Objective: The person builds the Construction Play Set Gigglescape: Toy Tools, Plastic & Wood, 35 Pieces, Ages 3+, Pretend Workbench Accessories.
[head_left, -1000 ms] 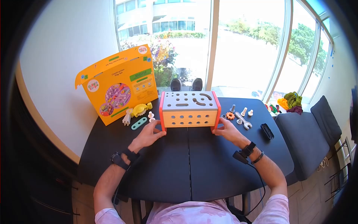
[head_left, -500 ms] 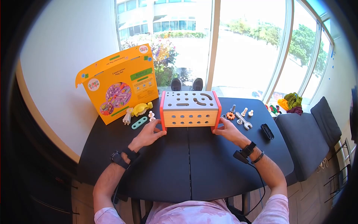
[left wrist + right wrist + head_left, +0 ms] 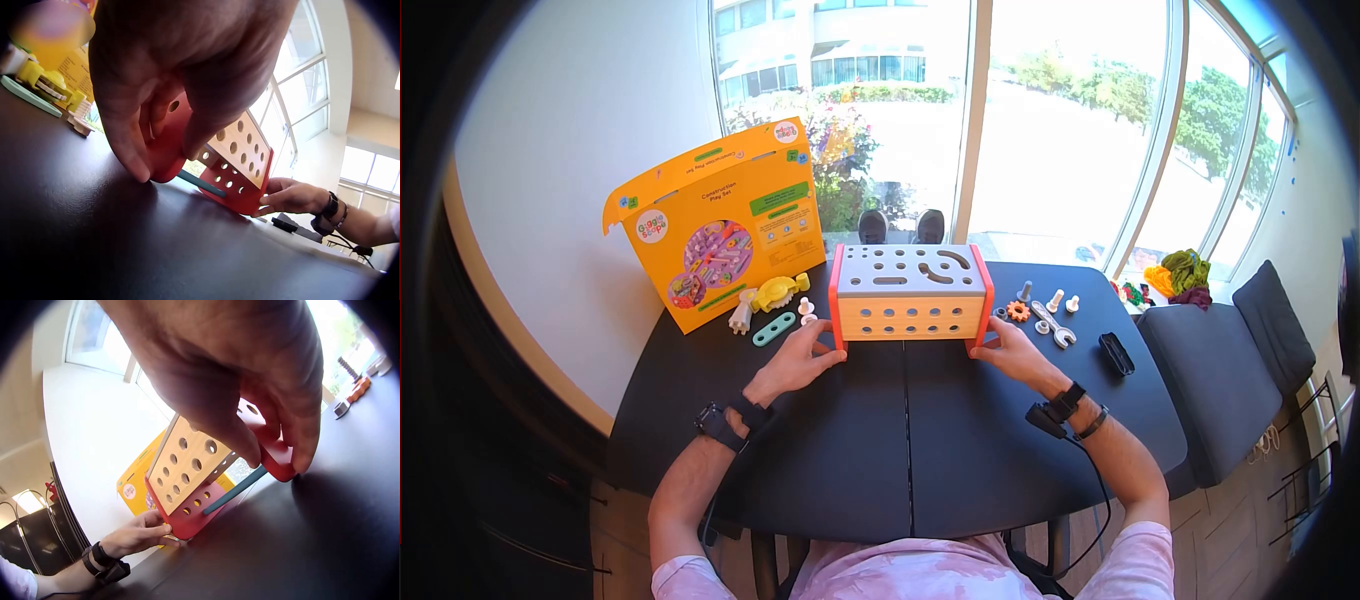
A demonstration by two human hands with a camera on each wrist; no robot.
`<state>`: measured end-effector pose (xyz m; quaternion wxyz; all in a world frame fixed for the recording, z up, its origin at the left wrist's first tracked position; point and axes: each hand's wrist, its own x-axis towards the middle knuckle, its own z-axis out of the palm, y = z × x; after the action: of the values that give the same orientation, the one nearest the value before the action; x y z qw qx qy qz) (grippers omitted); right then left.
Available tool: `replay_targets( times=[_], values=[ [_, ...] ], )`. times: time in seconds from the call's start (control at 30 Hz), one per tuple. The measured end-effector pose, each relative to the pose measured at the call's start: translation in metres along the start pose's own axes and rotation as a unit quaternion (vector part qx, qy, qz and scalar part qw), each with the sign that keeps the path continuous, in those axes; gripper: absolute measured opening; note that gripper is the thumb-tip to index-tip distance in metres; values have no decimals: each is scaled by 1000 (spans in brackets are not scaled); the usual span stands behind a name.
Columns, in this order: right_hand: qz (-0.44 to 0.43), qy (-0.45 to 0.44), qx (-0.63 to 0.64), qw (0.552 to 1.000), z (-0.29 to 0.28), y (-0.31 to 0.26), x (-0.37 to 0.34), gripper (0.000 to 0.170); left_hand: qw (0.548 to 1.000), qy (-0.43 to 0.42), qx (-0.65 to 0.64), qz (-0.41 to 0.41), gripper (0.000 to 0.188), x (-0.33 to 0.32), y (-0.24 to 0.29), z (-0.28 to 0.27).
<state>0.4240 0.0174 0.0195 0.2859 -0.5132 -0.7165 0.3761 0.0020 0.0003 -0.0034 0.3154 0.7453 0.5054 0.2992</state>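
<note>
Toy point(image 3: 912, 299): upright on the far side of the desk point(image 3: 830, 460); probably light, stiff, smooth, best held by its red ends point(image 3: 834, 300).
Left hand point(image 3: 793, 362): pinches the left end point(image 3: 835, 315), low.
Right hand point(image 3: 1017, 357): pinches the right end point(image 3: 987, 305) likewise.
Wrench point(image 3: 1053, 324): lies near the right hand.

We count two hands point(image 3: 795, 362), one toy workbench point(image 3: 898, 320), one yellow box point(image 3: 775, 262), two shoes point(image 3: 872, 227), one wrench point(image 3: 1054, 324), one orange gear point(image 3: 1018, 311), one teal strip point(image 3: 768, 335), three bolts point(image 3: 1055, 300) at right, perhaps two nuts point(image 3: 1042, 327)
</note>
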Motion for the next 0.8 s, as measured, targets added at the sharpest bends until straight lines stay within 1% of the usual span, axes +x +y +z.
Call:
replay_targets(
  times=[0.2, 0.8],
  values=[
    [-26, 0, -8, 1000, 0, 6, 2, 55, 1000, -4, 9, 9, 63, 1, -3, -1],
    [-21, -7, -6, 1000, -1, 4, 1, 57, 1000, 1, 20, -4, 65, -2, 3, -2]
  ],
)
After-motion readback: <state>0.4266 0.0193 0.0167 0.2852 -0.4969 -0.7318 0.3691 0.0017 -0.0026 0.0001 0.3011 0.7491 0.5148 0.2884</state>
